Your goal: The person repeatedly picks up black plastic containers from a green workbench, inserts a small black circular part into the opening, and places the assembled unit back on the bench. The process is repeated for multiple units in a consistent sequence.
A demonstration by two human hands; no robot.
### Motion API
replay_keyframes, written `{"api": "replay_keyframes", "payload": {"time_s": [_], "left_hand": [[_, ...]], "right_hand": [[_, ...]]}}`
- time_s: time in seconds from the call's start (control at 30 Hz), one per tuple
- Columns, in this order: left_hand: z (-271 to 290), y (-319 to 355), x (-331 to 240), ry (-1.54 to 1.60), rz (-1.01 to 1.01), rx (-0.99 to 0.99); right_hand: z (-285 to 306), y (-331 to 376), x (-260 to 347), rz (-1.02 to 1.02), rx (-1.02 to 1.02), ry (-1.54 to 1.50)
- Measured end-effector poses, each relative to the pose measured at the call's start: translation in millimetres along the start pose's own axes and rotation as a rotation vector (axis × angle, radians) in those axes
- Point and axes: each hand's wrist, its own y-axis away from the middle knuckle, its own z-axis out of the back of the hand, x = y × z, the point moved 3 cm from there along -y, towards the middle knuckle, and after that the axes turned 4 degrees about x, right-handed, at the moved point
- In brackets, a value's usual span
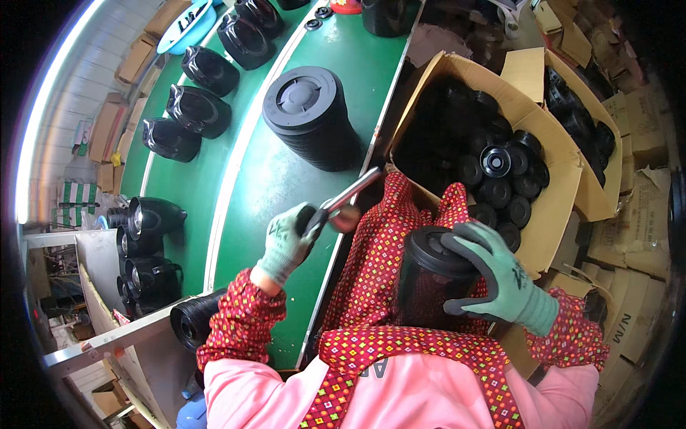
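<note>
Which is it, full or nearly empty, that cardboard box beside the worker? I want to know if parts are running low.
Well stocked: the cardboard box is open and black round caps fill much of it.

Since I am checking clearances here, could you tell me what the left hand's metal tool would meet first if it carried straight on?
Probably the cardboard box of black caps; the left hand aims its metal tool up-right toward its near corner, though depth is unclear.
</note>
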Motion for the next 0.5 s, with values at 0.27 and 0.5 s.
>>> {"api": "replay_keyframes", "payload": {"time_s": [0.27,0.5], "left_hand": [[-14.3,102.7,104.9,-0.195,0.402,-0.095],[12.5,107.3,14.6,-0.106,0.042,-0.196]], "right_hand": [[-11.0,3.1,-2.0,0.106,-0.056,-0.077],[18.9,-2.7,-10.5,-0.069,-0.438,-0.710]]}}
